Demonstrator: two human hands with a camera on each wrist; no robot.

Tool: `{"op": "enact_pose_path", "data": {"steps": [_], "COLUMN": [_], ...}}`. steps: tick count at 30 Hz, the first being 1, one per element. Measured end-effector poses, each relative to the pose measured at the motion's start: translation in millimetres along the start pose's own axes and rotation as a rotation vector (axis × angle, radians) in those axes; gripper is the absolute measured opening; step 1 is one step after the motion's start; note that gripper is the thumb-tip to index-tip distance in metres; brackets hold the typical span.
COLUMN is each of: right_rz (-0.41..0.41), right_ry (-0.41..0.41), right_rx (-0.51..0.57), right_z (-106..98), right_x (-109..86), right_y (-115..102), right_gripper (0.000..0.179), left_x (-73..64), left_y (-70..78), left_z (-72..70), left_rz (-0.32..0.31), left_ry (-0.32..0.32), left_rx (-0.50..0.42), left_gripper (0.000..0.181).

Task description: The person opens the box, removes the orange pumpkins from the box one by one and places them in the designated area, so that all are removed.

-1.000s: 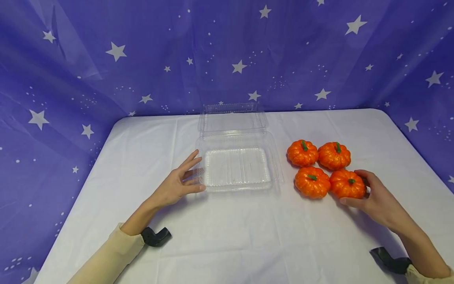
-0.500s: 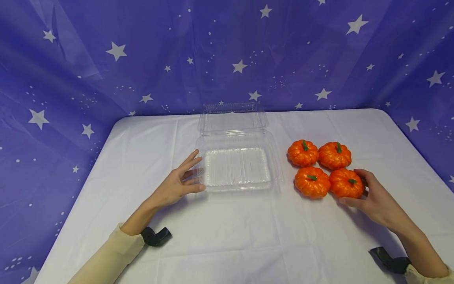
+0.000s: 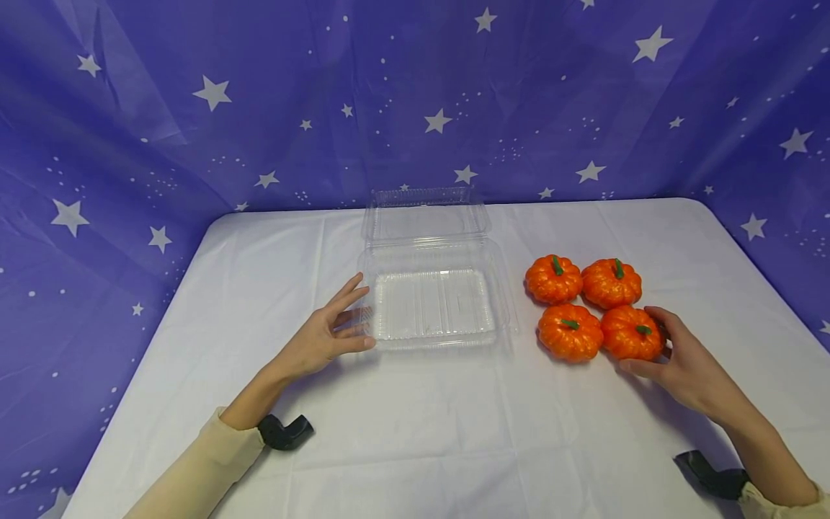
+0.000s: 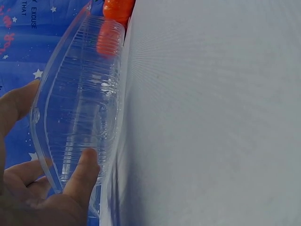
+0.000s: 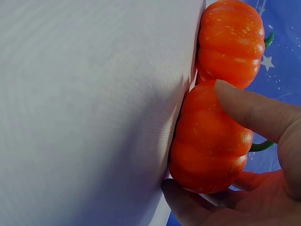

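A hinged clear plastic container (image 3: 431, 306) sits mid-table with its lid (image 3: 424, 216) folded back. My left hand (image 3: 324, 333) is at its left side, fingers spread and fairly straight. In the left wrist view, the thumb (image 4: 84, 176) overlaps the clear wall and a fingertip reaches the rim. On the right, my right hand (image 3: 684, 364) holds the nearest right pumpkin (image 3: 630, 335), orange with a green stem. Its thumb (image 5: 254, 110) lies along one side of that pumpkin, the fingers round the other. The pumpkin remains down at the table surface.
More orange pumpkins cluster against the held one: front left (image 3: 569, 335), back left (image 3: 551, 281) and back right (image 3: 611, 283). A white cloth (image 3: 415, 447) covers the table. Behind and at the sides hangs a purple-blue curtain (image 3: 272, 79) with stars.
The pumpkin in my right hand has shifted and turned very slightly left, towards its neighbour. My left hand and the container have stayed in place.
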State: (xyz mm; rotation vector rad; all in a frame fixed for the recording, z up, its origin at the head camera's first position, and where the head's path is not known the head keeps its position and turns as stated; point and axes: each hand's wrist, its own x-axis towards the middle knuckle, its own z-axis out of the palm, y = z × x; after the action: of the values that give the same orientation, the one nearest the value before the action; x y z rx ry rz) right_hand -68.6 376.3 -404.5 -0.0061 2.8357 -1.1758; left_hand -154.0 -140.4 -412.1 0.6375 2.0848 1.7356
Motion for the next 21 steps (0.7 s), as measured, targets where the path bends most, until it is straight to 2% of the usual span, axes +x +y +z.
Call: {"op": "enact_pose_path", "data": {"steps": [14,21], "right_rz": [-0.005,-0.014], "right_ry": [0.002,0.006], "right_rx": [0.001,0.002], "right_z": [0.4,0.4], "right_x": [-0.6,-1.4], "right_y": [-0.6,-2.8], "right_gripper": [0.097,0.105], "left_x": [0.7,-1.5], "left_y": [-1.8,-2.5], "left_z": [-0.9,0.9], "left_rz": [0.006,0.029], "left_ry": [-0.001,0.036], "left_rx": [0.000,-0.016], "left_gripper": [0.088,0.088]}}
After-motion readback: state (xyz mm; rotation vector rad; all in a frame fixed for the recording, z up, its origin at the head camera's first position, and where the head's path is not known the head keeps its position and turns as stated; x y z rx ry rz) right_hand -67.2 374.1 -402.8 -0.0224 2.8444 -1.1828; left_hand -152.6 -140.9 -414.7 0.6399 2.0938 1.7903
